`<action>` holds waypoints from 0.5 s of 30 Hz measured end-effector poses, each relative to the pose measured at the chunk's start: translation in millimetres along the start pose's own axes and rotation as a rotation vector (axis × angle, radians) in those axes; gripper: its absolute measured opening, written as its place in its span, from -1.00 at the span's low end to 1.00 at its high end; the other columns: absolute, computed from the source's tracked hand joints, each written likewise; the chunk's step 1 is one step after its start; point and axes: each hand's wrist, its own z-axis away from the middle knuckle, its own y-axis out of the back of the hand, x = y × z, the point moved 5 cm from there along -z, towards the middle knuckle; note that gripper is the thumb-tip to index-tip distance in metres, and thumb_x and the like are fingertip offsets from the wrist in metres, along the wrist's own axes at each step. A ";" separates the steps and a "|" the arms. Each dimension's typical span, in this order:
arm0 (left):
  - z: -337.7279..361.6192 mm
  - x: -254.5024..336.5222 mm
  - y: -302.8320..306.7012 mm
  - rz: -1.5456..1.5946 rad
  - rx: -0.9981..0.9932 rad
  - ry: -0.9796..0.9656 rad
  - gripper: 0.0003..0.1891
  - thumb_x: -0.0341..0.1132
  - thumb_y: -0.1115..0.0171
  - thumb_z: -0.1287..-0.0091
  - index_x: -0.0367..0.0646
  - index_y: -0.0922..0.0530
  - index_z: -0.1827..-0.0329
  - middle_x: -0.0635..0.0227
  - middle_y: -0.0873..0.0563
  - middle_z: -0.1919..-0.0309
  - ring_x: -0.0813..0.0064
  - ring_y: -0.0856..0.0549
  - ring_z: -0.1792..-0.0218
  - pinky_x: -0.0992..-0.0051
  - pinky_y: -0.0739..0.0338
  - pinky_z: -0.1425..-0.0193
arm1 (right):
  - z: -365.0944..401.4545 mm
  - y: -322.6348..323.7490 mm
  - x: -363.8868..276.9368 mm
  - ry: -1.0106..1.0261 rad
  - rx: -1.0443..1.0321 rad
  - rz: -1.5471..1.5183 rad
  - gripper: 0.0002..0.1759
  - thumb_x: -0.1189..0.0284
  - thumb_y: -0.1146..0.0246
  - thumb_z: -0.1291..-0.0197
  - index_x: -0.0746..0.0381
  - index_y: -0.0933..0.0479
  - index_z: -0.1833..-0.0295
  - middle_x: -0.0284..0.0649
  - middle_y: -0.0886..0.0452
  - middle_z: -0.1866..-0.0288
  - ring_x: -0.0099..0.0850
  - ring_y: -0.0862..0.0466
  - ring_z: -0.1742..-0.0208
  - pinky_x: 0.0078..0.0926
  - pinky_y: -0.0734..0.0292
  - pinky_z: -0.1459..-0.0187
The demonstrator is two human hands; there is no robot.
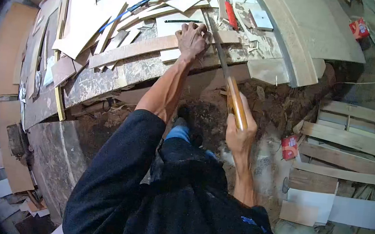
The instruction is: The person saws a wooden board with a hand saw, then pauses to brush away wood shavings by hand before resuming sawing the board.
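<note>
My right hand (241, 126) is wrapped round the wooden handle of a handsaw (223, 59). The saw's narrow blade points away from me and crosses a long wooden strip (135, 49) near its right end. Just left of the blade, my left hand (192, 40) holds that strip down on the workbench (127, 73), fingers curled over it and the fingertips partly hidden. A black pencil or pen (182, 21) lies beyond my left knuckles.
Thin boards and offcuts (80, 15) cover the bench's left side. A red-handled tool (231, 15) and a blue strip (115, 20) lie among scraps. A long raised rail (282, 30) borders the right. Planks (344, 138) and a red packet (289, 147) lie at lower right.
</note>
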 end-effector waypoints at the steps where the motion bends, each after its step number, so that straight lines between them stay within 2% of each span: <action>1: -0.1 -2.1 -3.3 -0.009 0.029 -0.008 -0.72 -0.02 -0.23 -0.28 0.26 -0.58 -0.02 0.35 -0.58 -0.02 0.22 -0.45 -0.17 0.04 -0.29 -0.20 | 6.2 3.8 -2.1 0.024 -0.009 0.002 -0.41 0.67 -0.06 -0.13 0.30 -0.41 -0.35 0.08 -0.63 -0.10 -0.19 -0.70 -0.02 -0.39 -0.58 0.00; 3: -0.2 -7.8 -6.2 -0.007 0.056 -0.028 -0.73 -0.02 -0.19 -0.31 0.23 -0.58 -0.04 0.32 -0.58 -0.02 0.21 -0.47 -0.14 0.04 -0.28 -0.20 | 15.6 8.3 -9.9 0.063 -0.029 0.001 -0.38 0.71 -0.04 -0.12 0.34 -0.38 -0.38 0.05 -0.59 -0.19 -0.24 -0.65 -0.12 -0.37 -0.54 -0.10; 7: 6.8 4.4 11.0 0.012 0.027 -0.070 -0.70 0.02 -0.15 -0.35 0.17 -0.58 -0.04 0.27 -0.57 -0.02 0.19 -0.47 -0.13 0.05 -0.29 -0.15 | -11.3 -12.0 -4.2 -0.063 -0.069 -0.054 -0.36 0.69 -0.04 -0.12 0.24 -0.37 -0.39 0.01 -0.59 -0.20 -0.25 -0.64 -0.15 -0.39 -0.52 -0.14; 8: 8.3 4.1 12.4 0.002 0.018 -0.086 -0.69 0.04 -0.15 -0.35 0.16 -0.58 -0.04 0.27 -0.56 -0.03 0.18 -0.47 -0.12 0.05 -0.29 -0.15 | -16.9 -12.4 -4.8 0.012 -0.032 0.099 -0.34 0.66 -0.05 -0.10 0.24 -0.34 -0.40 0.12 -0.64 -0.02 -0.10 -0.72 0.04 -0.38 -0.61 0.05; 11: 10.6 -6.7 1.5 0.013 0.029 -0.216 -0.60 0.12 -0.14 -0.35 0.16 -0.54 -0.13 0.24 -0.53 -0.07 0.13 -0.45 -0.13 0.02 -0.31 -0.15 | -19.1 -14.8 1.3 0.101 -0.013 0.057 -0.34 0.63 -0.09 -0.12 0.25 -0.33 -0.41 0.14 -0.64 -0.05 -0.11 -0.72 0.00 -0.37 -0.61 0.03; 13: 16.8 -10.9 4.2 0.020 0.082 -0.336 -0.56 0.16 -0.11 -0.36 0.22 -0.49 -0.21 0.23 -0.50 -0.10 0.10 -0.43 -0.15 -0.02 -0.35 -0.14 | -18.1 -17.1 5.7 0.081 -0.016 -0.028 -0.37 0.63 -0.11 -0.12 0.29 -0.36 -0.39 0.05 -0.62 -0.13 -0.17 -0.66 -0.10 -0.38 -0.55 -0.09; 14: 17.1 -13.1 1.4 0.025 0.046 -0.337 -0.57 0.09 -0.13 -0.36 0.22 -0.48 -0.23 0.23 -0.49 -0.11 0.08 -0.42 -0.16 -0.01 -0.33 -0.19 | -17.3 -17.2 6.9 0.069 -0.015 -0.070 -0.39 0.63 -0.12 -0.13 0.31 -0.37 -0.38 0.01 -0.61 -0.17 -0.20 -0.64 -0.15 -0.39 -0.51 -0.15; 15: 17.9 -15.3 -1.3 0.015 0.058 -0.347 -0.58 0.07 -0.13 -0.35 0.22 -0.48 -0.23 0.23 -0.49 -0.12 0.08 -0.42 -0.16 -0.01 -0.31 -0.21 | -15.9 -15.2 6.5 0.070 0.000 -0.053 -0.40 0.61 -0.14 -0.14 0.32 -0.38 -0.37 0.04 -0.61 -0.17 -0.18 -0.66 -0.13 -0.38 -0.54 -0.11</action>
